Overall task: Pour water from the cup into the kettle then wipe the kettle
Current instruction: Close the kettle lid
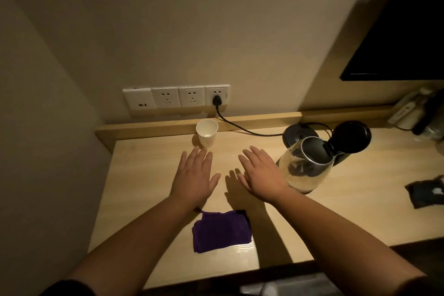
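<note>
Forearms reach in from the near edge over the pale wooden bench (336,211), both bare, with a dark sleeve showing at the near left corner. Between them, close to the near edge, a folded purple cloth (222,230) lies flat on the bench, untouched. Farther in, the left hand (194,175) and the right hand (262,173) are spread palm down over the surface, fingers extended and slightly fanned, each grip open and holding nothing; whether the palms rest on the wood or hover just above it cannot be told, though dark shadows fall beside the right hand. Just right of the right hand stands the glass kettle (305,166), upright on the bench, its black lid (352,137) hinged back and open toward the far right; the hand is near the kettle's side but apart from it. Behind the kettle sits its round black base (296,131), from which a black cord (242,127) runs left along the far side of the bench and up to a plug in the rightmost of a row of white wall sockets (176,97). Just beyond the fingertips of the left hand a white paper cup (207,132) stands upright near the raised back ledge; its contents cannot be made out. At the right edge lies a small dark packet (425,191), and at the far right some blurred pale items sit under a dark screen (403,38).
</note>
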### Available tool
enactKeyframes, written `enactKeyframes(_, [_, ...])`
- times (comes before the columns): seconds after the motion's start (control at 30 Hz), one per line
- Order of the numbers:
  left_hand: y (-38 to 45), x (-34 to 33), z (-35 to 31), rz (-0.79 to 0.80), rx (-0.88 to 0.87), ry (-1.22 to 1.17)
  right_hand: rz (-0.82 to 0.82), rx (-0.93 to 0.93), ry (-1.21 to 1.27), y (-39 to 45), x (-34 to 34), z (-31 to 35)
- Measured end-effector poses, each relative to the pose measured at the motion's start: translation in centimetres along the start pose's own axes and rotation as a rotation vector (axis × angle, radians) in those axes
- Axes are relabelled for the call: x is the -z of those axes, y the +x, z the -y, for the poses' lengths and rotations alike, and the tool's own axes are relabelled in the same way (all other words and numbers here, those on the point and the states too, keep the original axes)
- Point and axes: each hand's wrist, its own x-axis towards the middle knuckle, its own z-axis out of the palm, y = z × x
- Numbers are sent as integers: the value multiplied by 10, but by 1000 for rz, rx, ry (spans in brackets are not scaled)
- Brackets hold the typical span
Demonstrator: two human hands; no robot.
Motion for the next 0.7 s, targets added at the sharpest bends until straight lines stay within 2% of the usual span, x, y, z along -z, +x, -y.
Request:
enactKeyframes(0.33, [-11, 1, -66, -46, -74, -23, -78, -107, 81, -72, -10, -37])
enactKeyframes(0.7, [5, 8, -180, -46, -71, -74, -269, -153, 250, -141, 2, -150])
